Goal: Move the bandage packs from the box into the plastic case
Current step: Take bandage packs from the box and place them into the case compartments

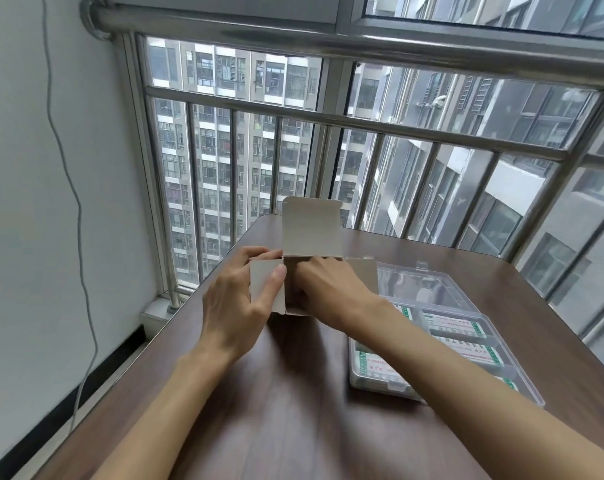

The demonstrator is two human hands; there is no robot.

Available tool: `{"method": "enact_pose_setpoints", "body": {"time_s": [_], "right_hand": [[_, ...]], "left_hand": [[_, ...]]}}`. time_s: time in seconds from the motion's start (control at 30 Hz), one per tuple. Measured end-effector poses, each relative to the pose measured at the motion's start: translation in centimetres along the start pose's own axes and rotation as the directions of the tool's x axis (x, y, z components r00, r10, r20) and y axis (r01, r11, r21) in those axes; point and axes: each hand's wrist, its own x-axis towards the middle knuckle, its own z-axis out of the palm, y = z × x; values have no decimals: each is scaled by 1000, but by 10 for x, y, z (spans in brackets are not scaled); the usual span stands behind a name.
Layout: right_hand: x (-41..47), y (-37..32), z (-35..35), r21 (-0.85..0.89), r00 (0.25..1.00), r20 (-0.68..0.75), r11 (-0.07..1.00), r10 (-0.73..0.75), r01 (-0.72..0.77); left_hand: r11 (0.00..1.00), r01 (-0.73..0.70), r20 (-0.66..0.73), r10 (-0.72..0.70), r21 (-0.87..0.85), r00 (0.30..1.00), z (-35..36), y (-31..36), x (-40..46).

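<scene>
The left hand (240, 299) holds the box (305, 268) by its side flap, thumb and fingers pinching the card. The box stands open on the table (293, 410), lid up. The right hand (331, 292) reaches into it, fingers curled down inside; what they have hold of is hidden. This looks like the step of getting more packs out. Next, lift them across to the case (442, 344) just to the right, where packs (456, 323) already lie. The right flap stands between.

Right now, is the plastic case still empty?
No, the open plastic case on the table already holds several bandage packs with green-edged labels.
</scene>
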Motion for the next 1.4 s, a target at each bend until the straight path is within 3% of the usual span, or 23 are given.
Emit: {"method": "enact_pose_setpoints", "body": {"time_s": [0.17, 0.27, 0.4, 0.5, 0.53, 0.6, 0.67, 0.73, 1.0, 1.07, 1.13, 1.23, 1.33, 1.4], "right_hand": [[11, -6, 2, -72, 999, -17, 997, -34, 32], [14, -12, -2, 1, 999, -22, 999, -33, 33], [9, -14, -18, -42, 999, 43, 999, -23, 25], [-1, -7, -27, -9, 993, -115, 1000, 11, -12], [-6, -3, -27, 33, 985, -172, 999, 23, -18], [-17, 3, -32, 287, 965, -238, 957, 110, -38], [-22, 6, -38, 540, 953, -205, 838, 225, -82], [-21, 9, -41, 659, 948, -112, 737, 296, -152], [-10, 10, -41, 887, 876, 227, 282, 425, -367], [-7, 10, -42, 888, 861, 272, 233, 431, -397], [-4, 12, -44, 888, 848, 304, 193, 434, -417], [-2, 14, -44, 897, 839, 335, 128, 430, -423], [-3, 13, -44, 920, 841, 276, 127, 466, -372], [-5, 14, -43, 954, 846, 121, 174, 519, -243]], "left_hand": [[998, 41, -17, -42, -36, 999, -3, 0, 0], [997, 63, -30, -64, -34, 997, -5, 0, 0], [993, 115, -77, -116, -16, 990, -5, 4, 3], [972, 233, -99, -236, -40, 967, -7, 0, 10], [952, 287, -84, -295, -103, 952, -8, -2, 12], [877, 393, -24, -415, -276, 909, -11, -2, 17], [804, 462, 37, -485, -374, 874, -14, 4, 18], [780, 482, 57, -504, -400, 862, -15, 10, 18], [808, 450, -4, -488, -380, 873, -15, 10, 19], [812, 440, 5, -475, -383, 880, -14, 11, 18], [871, 384, -74, -424, -307, 902, -12, 9, 16], [985, 169, -283, -172, -35, 944, -16, 11, 18], [983, 4, -243, 42, 186, 969, -28, 28, 31], [989, 8, -180, 19, 148, 983, -32, 42, 38]]}}
